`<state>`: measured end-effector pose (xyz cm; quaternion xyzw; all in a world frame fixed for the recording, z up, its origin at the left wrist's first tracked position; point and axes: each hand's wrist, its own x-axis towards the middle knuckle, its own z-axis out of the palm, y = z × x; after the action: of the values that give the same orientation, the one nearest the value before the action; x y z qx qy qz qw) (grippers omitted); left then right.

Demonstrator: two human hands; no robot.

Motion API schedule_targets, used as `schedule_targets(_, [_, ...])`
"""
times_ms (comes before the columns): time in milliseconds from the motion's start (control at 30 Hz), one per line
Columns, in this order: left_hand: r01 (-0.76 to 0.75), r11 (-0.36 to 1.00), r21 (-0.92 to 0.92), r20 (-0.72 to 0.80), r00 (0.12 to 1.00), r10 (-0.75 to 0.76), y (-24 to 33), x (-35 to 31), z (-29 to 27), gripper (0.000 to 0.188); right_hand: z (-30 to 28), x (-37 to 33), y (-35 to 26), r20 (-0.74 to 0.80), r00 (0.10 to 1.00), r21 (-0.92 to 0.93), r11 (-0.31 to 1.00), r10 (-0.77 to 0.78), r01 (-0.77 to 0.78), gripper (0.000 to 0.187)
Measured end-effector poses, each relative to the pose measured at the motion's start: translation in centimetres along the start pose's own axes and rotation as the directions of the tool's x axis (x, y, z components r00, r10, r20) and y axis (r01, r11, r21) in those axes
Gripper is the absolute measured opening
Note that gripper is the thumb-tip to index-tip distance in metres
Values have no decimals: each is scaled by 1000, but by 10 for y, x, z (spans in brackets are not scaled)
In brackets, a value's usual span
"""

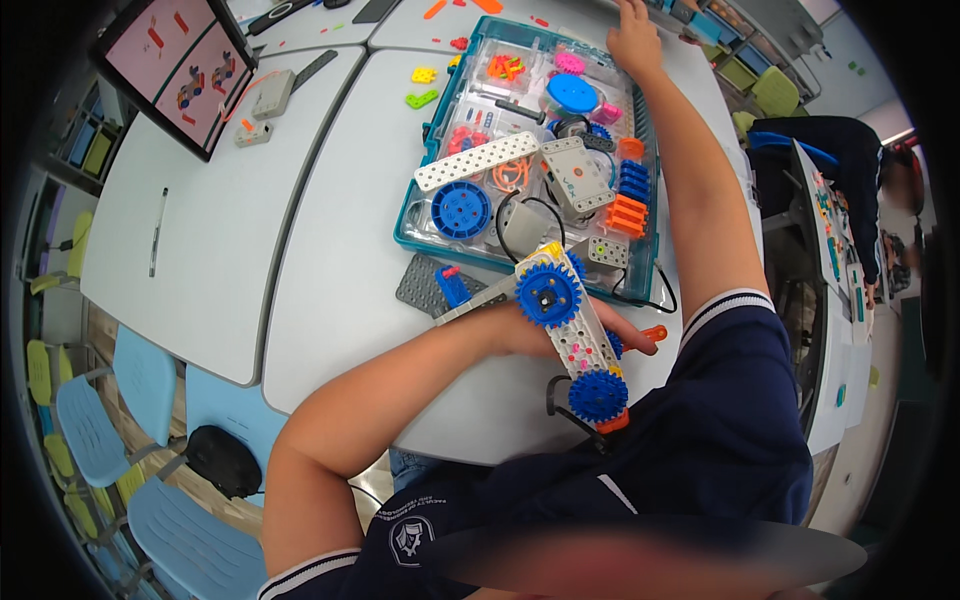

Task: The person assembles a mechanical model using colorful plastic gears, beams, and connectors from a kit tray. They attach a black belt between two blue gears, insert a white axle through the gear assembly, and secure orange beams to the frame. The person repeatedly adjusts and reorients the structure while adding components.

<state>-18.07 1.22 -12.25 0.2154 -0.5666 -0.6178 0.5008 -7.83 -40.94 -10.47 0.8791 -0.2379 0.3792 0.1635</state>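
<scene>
My left hand (522, 328) is closed around a building-kit model (575, 340), a pale grey beam frame with blue gears, pink pins and orange ends. The model hides most of that palm; a few fingers come out on its right side. A black cable (557, 395) loops beside its lower end. My right arm stretches along the right side of a teal-edged kit box (404, 222). At the box's far right corner is my right hand (638, 45), its visible fingers apart and partly cut off by the picture's top edge; nothing shows in it.
The box holds a white perforated beam (478, 162), a blue wheel (461, 209), a grey hub (577, 177) and orange parts (626, 215). A dark grey plate (420, 285) lies before it. A tablet (175, 75) and a pen (158, 232) are left. Another person (820, 150) sits at right.
</scene>
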Motion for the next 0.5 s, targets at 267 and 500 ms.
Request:
schedule_targets(267, [118, 992, 51, -38, 993, -116, 0, 1, 2, 41, -67, 23, 0, -160, 987, 439, 896, 16, 57, 56])
schedule_targets(500, [177, 981, 85, -65, 983, -171, 5, -2, 10, 42, -223, -62, -63, 29, 994, 674, 737, -105, 58, 32])
